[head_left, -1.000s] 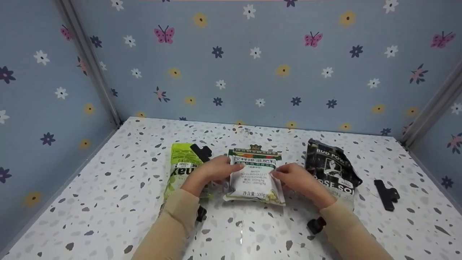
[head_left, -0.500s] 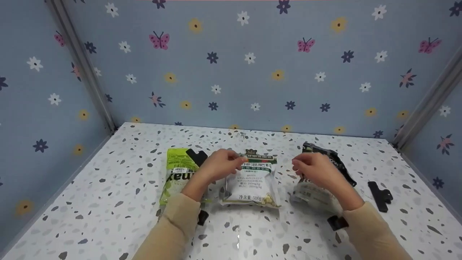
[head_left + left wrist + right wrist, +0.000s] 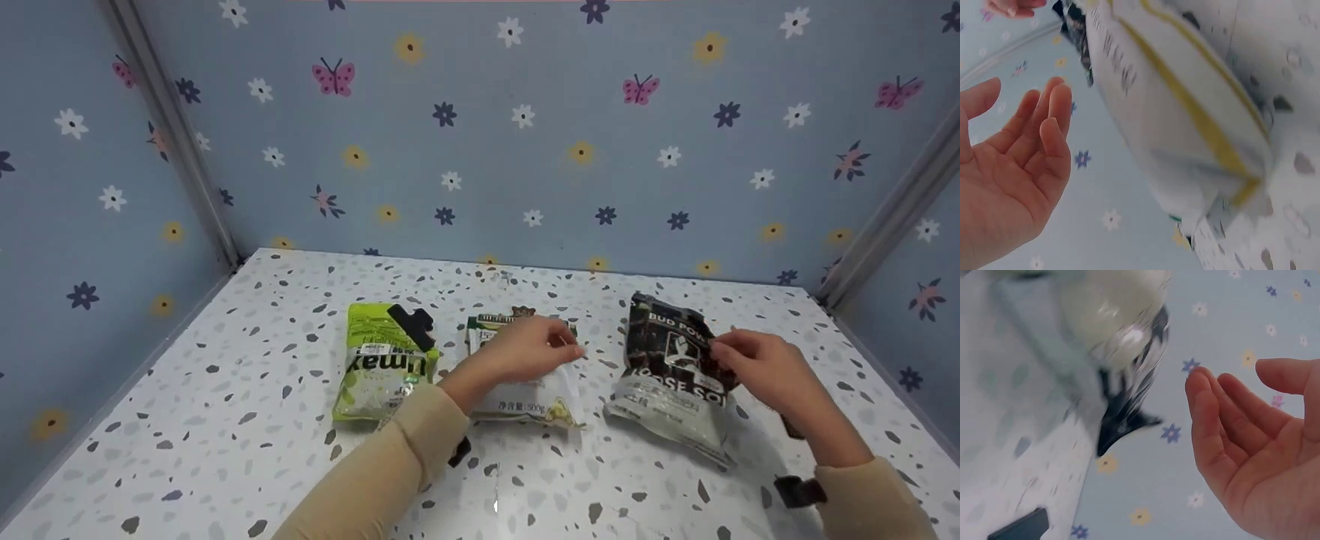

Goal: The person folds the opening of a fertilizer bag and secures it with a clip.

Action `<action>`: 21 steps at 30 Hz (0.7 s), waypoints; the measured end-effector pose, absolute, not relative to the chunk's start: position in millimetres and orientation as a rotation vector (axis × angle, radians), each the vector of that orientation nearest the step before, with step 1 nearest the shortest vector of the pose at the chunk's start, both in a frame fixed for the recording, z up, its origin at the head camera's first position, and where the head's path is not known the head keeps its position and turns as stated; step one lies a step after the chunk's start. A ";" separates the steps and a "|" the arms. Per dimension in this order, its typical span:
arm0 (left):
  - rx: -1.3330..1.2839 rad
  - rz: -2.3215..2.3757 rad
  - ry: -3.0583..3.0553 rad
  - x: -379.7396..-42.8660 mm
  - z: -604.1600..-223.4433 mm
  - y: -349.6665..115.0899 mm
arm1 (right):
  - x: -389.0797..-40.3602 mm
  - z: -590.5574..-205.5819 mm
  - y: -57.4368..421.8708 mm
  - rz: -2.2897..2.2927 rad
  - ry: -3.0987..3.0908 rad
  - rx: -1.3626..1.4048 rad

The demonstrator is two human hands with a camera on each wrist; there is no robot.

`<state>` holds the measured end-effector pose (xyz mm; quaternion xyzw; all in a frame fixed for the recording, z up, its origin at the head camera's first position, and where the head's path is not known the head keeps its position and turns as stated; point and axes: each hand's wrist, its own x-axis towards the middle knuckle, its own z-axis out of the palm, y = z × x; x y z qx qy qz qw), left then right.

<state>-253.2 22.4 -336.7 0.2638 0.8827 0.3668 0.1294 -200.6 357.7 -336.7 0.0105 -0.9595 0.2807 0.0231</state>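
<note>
My left hand (image 3: 525, 349) is over the white fertilizer bag (image 3: 525, 405), covering much of its printed front. In the left wrist view that hand (image 3: 1016, 169) is empty, its fingers loosely bent and apart from the bag. At the right edge of the black potting soil bag (image 3: 667, 375), my right hand (image 3: 772, 371) overlaps the bag's side in the head view. The right wrist view has the right hand (image 3: 1252, 444) with relaxed fingers and nothing between them, beside the clear, dark-ended bag (image 3: 1123, 354).
On the left lies a bright green bag (image 3: 379, 382) with a black bag clip (image 3: 412, 326) across its upper right corner. Another black clip (image 3: 792, 427) on the speckled table (image 3: 225, 420) is mostly hidden behind the right arm. Patterned panels (image 3: 555, 150) enclose the back and sides.
Both hands let go of the white bag's sides. The right hand moved right, past the black bag to its far edge. The left rose, then shifted right over the white bag.
</note>
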 end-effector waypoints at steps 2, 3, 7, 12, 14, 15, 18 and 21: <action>0.776 1.098 2.541 -251.5 -340.8 33.1 | -199.6 -343.4 369.8 0.869 -2.978 -0.031; 0.773 1.125 2.519 -250.8 -343.6 38.6 | -199.8 -346.8 374.7 0.878 -2.986 -0.067; 0.719 1.218 2.422 -246.0 -354.1 61.9 | -202.7 -360.2 388.2 0.957 -3.044 -0.182; 0.650 1.236 2.352 -237.9 -366.5 86.9 | -205.8 -372.9 392.5 1.136 -3.057 -0.184; 0.633 1.218 2.337 -234.8 -371.5 92.9 | -207.4 -376.9 391.5 1.212 -3.037 -0.180; 0.631 1.207 2.328 -233.6 -373.8 94.8 | -208.2 -378.6 390.8 1.251 -3.023 -0.184; 0.645 1.190 2.286 -231.6 -379.0 98.1 | -210.7 -382.3 389.3 1.333 -2.980 -0.213; 0.685 1.164 2.276 -232.8 -381.3 98.5 | -213.4 -384.0 388.6 1.384 -2.935 -0.225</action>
